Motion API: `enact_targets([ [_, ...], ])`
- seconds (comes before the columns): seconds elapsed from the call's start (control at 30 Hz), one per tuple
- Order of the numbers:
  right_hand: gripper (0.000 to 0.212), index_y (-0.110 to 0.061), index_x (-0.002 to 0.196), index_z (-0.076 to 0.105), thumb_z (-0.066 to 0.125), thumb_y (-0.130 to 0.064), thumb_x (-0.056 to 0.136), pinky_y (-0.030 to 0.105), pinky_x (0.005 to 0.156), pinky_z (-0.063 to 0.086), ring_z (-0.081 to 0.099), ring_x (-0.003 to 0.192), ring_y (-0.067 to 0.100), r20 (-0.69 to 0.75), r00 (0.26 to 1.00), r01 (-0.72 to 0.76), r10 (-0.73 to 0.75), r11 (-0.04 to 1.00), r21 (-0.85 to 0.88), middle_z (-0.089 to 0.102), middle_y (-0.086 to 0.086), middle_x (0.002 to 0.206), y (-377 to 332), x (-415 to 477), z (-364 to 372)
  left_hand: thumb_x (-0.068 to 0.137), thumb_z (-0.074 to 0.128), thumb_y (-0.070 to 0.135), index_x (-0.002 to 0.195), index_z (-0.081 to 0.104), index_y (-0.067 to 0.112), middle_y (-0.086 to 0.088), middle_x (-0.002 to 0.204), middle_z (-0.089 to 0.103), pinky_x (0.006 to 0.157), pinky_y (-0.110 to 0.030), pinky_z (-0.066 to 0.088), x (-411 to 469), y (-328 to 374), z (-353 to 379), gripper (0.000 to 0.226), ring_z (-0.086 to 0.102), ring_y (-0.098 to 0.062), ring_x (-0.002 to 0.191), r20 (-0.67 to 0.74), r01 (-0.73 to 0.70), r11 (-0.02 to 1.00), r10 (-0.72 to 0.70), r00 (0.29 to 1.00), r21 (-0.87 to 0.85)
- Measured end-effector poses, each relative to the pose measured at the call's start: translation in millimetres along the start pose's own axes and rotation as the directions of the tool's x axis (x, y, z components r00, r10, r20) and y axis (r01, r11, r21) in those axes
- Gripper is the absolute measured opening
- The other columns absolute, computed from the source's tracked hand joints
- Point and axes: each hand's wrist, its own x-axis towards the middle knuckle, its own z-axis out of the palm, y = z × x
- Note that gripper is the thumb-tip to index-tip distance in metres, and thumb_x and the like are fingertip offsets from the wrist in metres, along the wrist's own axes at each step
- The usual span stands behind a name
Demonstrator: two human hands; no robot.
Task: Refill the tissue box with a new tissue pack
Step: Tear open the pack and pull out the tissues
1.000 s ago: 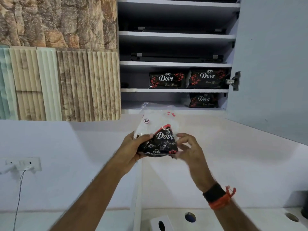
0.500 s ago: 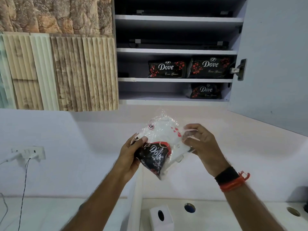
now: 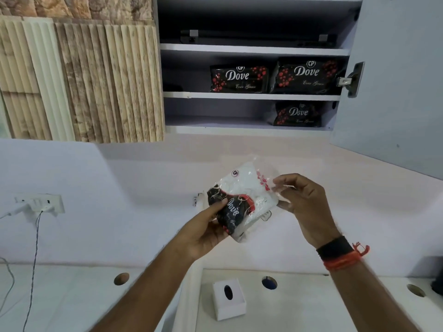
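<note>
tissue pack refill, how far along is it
Done: a tissue pack is out of the open cabinet, where three more packs remain. In hand: the left hand grips the pack's dark end while the right hand pinches its clear wrapper, apparently opening it. Left: freeing the tissues and loading them into the white tissue box, which sits untouched on the counter.

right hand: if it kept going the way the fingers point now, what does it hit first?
The right hand has its fingers pointing left, pinching the clear wrapper of the tissue pack. Going straight on, it would likely meet the pack's white tissues first, then the left hand holding the dark end. Depth is unclear.
</note>
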Motion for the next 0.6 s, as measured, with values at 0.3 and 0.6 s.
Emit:
enact_targets([
  [0.3, 0.033, -0.017, 0.091, 0.080, 0.067, 0.012, 0.083, 0.030, 0.086, 0.056, 0.071, 0.094, 0.016, 0.106, 0.994, -0.025, 0.041, 0.987, -0.156, 0.077, 0.003, 0.101, 3, -7, -28, 0.084, 0.072, 0.020, 0.128, 0.062, 0.000, -0.020, 0.125, 0.068, 0.060, -0.032, 0.060, 2, -10, 5, 0.050, 0.069, -0.031, 0.096, 0.013, -0.094, 0.985, 0.093, 0.996, 0.143],
  [0.6, 0.033, -0.023, 0.090, 0.076, 0.093, -0.029, 0.062, 0.047, 0.105, 0.051, 0.071, 0.109, 0.029, 0.168, 0.939, -0.279, 0.300, 0.951, -0.136, 0.077, 0.006, 0.103, 23, -30, -25, 0.084, 0.071, 0.015, 0.121, 0.066, 0.000, -0.022, 0.118, 0.071, 0.091, -0.043, 0.058, 3, -25, 11, 0.040, 0.069, -0.033, 0.104, 0.037, -0.174, 0.963, 0.170, 0.985, 0.205],
])
